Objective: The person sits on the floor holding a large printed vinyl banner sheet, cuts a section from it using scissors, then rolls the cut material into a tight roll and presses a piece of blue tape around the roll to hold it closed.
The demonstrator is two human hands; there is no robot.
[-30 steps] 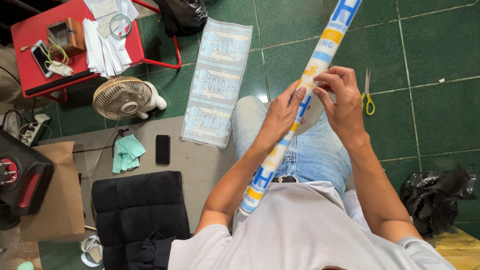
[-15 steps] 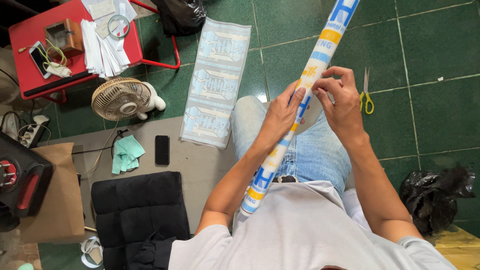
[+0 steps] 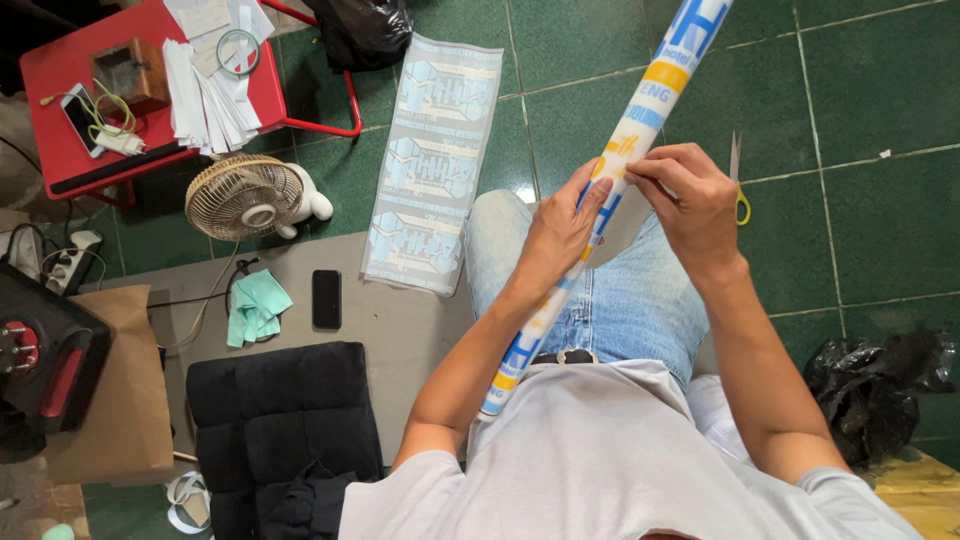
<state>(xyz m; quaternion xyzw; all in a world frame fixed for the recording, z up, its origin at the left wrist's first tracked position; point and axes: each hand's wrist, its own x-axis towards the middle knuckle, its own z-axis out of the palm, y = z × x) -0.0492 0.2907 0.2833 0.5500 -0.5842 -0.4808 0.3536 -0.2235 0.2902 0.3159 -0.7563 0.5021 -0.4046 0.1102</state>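
Both hands meet on a long rolled poster (image 3: 640, 130) above the person's lap: the left hand (image 3: 558, 232) wraps around the roll from its left side, and the right hand (image 3: 690, 200) pinches its edge with curled fingertips. Its long axis runs diagonally, the near end by the shirt at lower left and the far end pointing up and right past the top of the frame. Beyond the right hand, yellow-handled scissors (image 3: 738, 185) lie on the green tiled floor (image 3: 880, 90). Left of the knees lies a flat printed sheet (image 3: 432, 165), with a black phone (image 3: 326, 298) and a small fan (image 3: 246, 197) farther left. A red table (image 3: 60, 60) stands at the far left corner.
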